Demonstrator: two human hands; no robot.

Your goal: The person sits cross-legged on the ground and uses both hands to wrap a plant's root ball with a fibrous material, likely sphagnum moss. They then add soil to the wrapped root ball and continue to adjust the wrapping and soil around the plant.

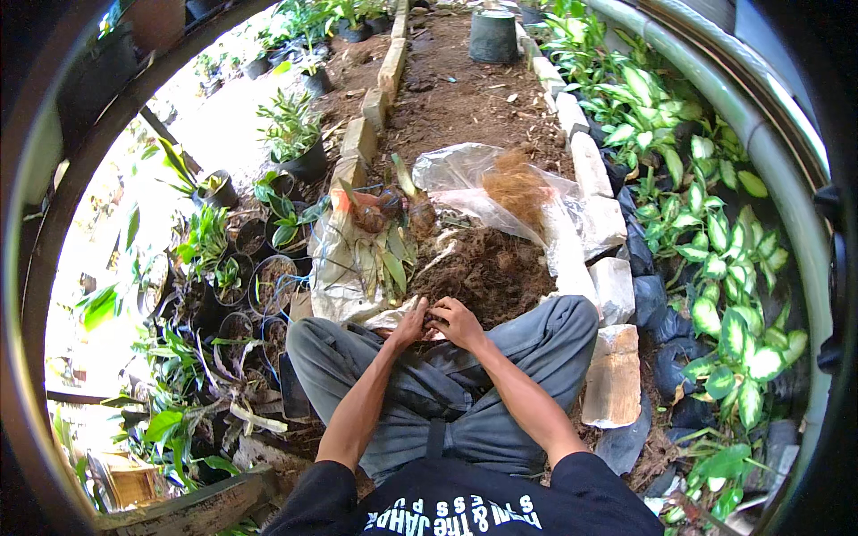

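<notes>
My left hand (409, 324) and my right hand (460, 321) meet above my crossed legs. Between their fingertips is a small dark clump (430, 324), mostly covered by the fingers; its kind is unclear. Just beyond lies a heap of dark brown fibrous growing medium (499, 271) on white plastic sacking (342, 295). Left of the heap are several cut green leaves (394, 268). Behind them rest brown plant bulbs or stem bases (421, 213) with trimmed shoots. A tuft of orange-brown coir fibre (515, 184) sits on clear plastic sheeting (449, 164) at the back.
Stone blocks (611, 285) edge the soil path on the right, bricks (360, 141) on the left. Variegated potted plants (730, 301) crowd the right side. Black plastic pots (273, 281) and blue string (268, 345) are at left. A black bucket (493, 37) stands up the path.
</notes>
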